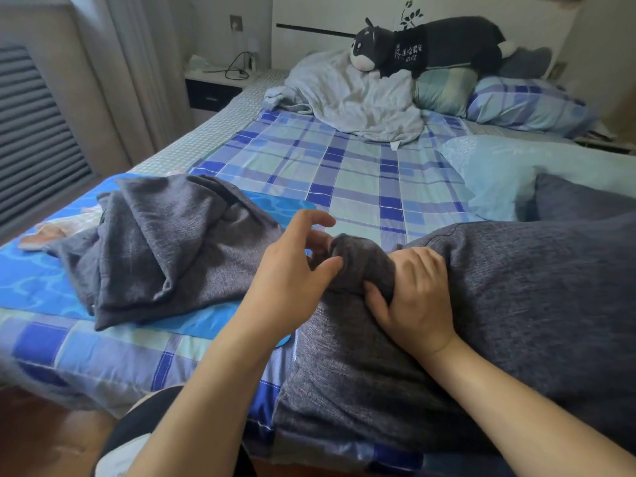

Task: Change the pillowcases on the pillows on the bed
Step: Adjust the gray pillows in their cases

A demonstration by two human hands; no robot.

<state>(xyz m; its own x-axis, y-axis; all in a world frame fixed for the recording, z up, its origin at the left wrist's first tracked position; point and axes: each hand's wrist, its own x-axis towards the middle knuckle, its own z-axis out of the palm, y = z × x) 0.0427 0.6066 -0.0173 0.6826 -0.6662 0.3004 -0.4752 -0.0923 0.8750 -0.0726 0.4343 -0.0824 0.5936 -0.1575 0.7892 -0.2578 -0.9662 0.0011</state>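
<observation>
A grey pillow in a grey pillowcase (pixel 516 304) lies across the near right of the bed. My right hand (pixel 413 301) grips a bunched corner of that grey cover. My left hand (pixel 292 270) hovers just left of the bunched corner, fingers loosely curled, thumb touching the fabric. A loose crumpled grey pillowcase (pixel 165 246) lies to the left on a bright blue mat (pixel 31 284). Farther back, a blue plaid pillow (pixel 526 105) and a striped green pillow (pixel 444 89) sit at the head of the bed.
The bed carries a blue plaid sheet (pixel 344 173). A crumpled white blanket (pixel 351 98) and a black plush toy (pixel 430 46) lie near the headboard. A light blue quilt (pixel 509 166) is at the right. A nightstand (pixel 216 87) with cables stands at the back left.
</observation>
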